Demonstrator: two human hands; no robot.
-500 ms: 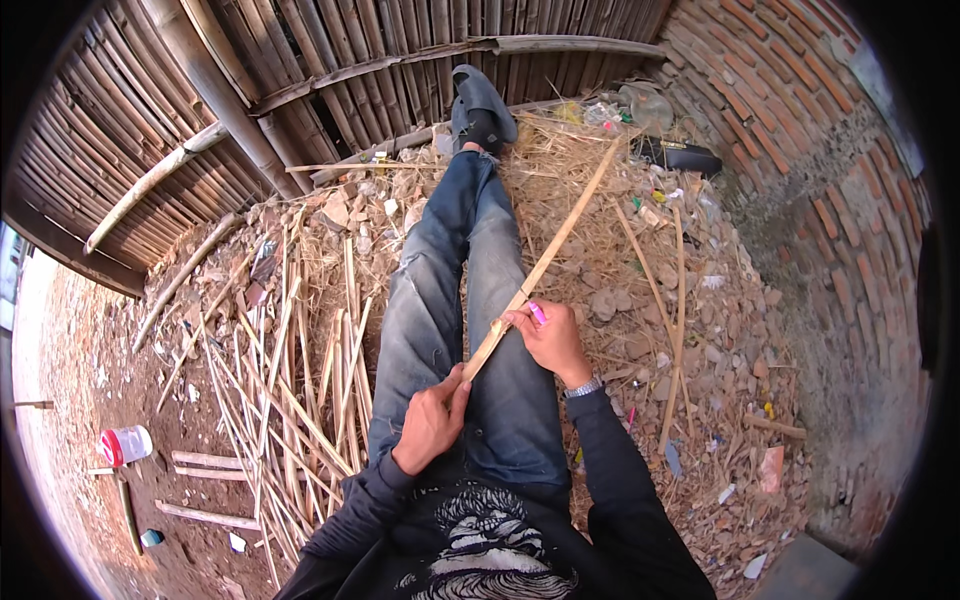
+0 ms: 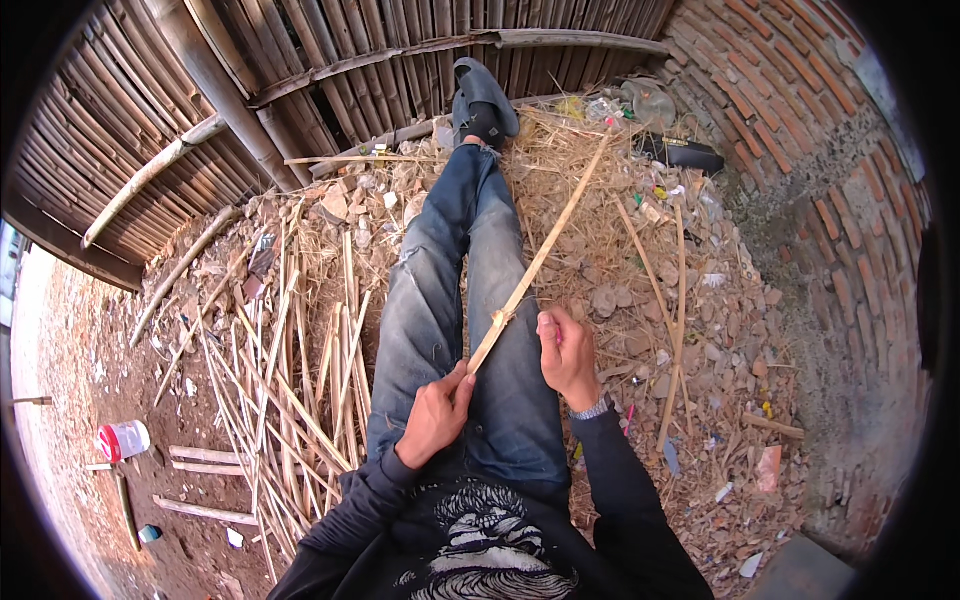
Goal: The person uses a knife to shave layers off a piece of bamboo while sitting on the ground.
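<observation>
A long, pale bamboo strip [image 2: 545, 245] lies slantwise across my outstretched legs, with a rough, raised node partway along it. My left hand [image 2: 435, 415] is closed on the strip's near end, thumb on top. To the right of the strip, clear of it, my right hand [image 2: 568, 360] is closed with the thumb up. A small pink tool is in that fist; the fingers hide nearly all of it, so its exact kind does not show.
Many split bamboo strips [image 2: 290, 400] lie piled left of my legs. More thin strips [image 2: 680, 320] rest on the rubble at right. A white tub with a red lid [image 2: 124, 440] is far left. A bamboo wall [image 2: 400, 50] and a brick wall [image 2: 850, 250] border the spot.
My right hand has come off the bamboo strip and moved right and slightly down, turning so the pink tool is mostly hidden. My left hand keeps its hold.
</observation>
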